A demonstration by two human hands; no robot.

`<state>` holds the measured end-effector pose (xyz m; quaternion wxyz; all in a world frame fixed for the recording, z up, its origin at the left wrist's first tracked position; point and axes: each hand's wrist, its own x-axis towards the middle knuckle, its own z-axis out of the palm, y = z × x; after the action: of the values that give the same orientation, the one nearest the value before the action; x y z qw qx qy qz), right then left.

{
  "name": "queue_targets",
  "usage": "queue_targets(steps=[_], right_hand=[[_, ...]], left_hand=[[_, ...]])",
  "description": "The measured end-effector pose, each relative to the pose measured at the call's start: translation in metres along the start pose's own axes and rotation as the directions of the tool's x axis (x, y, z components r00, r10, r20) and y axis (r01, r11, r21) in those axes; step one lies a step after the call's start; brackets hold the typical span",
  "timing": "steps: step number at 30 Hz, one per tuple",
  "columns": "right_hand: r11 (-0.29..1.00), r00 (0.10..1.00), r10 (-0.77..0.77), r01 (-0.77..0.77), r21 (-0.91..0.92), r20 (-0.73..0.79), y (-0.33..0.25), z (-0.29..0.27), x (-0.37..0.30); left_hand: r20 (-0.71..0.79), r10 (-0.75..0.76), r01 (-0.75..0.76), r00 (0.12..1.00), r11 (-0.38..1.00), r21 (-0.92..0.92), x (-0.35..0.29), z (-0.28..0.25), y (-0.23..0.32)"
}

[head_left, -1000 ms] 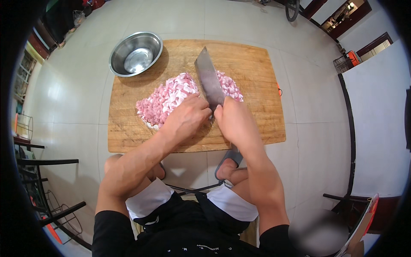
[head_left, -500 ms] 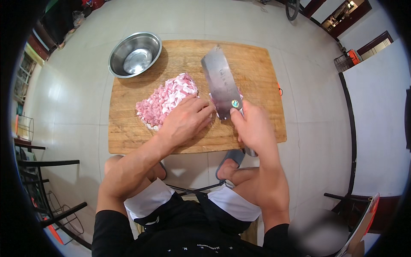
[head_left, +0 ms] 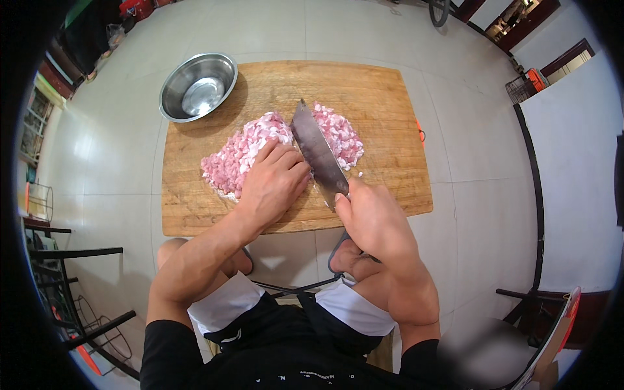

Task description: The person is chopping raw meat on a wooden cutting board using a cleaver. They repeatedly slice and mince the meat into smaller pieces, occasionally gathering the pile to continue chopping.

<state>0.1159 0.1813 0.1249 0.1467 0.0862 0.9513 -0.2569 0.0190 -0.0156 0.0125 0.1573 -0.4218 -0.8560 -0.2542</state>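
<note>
Chopped pink and white meat (head_left: pixel 237 158) lies heaped on the wooden cutting board (head_left: pixel 383 97), left of the middle. My left hand (head_left: pixel 276 177) presses on the near right side of this heap, fingers together and curled over the meat. In my right hand (head_left: pixel 376 216) is a cleaver (head_left: pixel 318 153), gripped by its handle close to the blade. Its blade slants away from me to the left, alongside the left fingertips. Just right of the blade sits a second, smaller pile of diced meat (head_left: pixel 339 136). The blade's lower edge is partly hidden against the meat.
A steel bowl (head_left: pixel 174 91) stands at the board's far left corner. Black metal racks (head_left: pixel 78 251) are at the left on the tiled floor (head_left: pixel 468 136). My knees and slippered feet are close below the board's near edge.
The cleaver has come lower and toward me, its blade now beside the left heap. The smaller pile, mostly covered before, now shows right of it. My left hand has shifted slightly left.
</note>
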Motion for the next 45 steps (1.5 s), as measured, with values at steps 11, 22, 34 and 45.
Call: queue_targets(steps=[11, 22, 34, 45], right_hand=[[0.997, 1.000, 0.015, -0.016, -0.074, -0.017, -0.019, 0.013, 0.031], [0.932, 0.992, 0.125, -0.130, 0.339, 0.037, 0.012, 0.019, 0.100], [0.819, 0.990, 0.133, -0.089, 0.566, -0.036, 0.051, -0.006, 0.094], [0.972, 0.971, -0.078, 0.125, 0.200, -0.227, 0.031, 0.008, 0.007]], left_hand=[[-0.005, -0.019, 0.019, 1.000, 0.998, -0.054, 0.002, 0.009, -0.008], [0.097, 0.009, 0.002, 0.995, 0.993, -0.115, 0.001, 0.000, -0.008], [0.073, 0.033, -0.035, 0.997, 0.999, 0.024, -0.001, -0.009, -0.007], [0.054, 0.043, -0.044, 0.998, 0.999, 0.027, -0.002, -0.006, -0.010]])
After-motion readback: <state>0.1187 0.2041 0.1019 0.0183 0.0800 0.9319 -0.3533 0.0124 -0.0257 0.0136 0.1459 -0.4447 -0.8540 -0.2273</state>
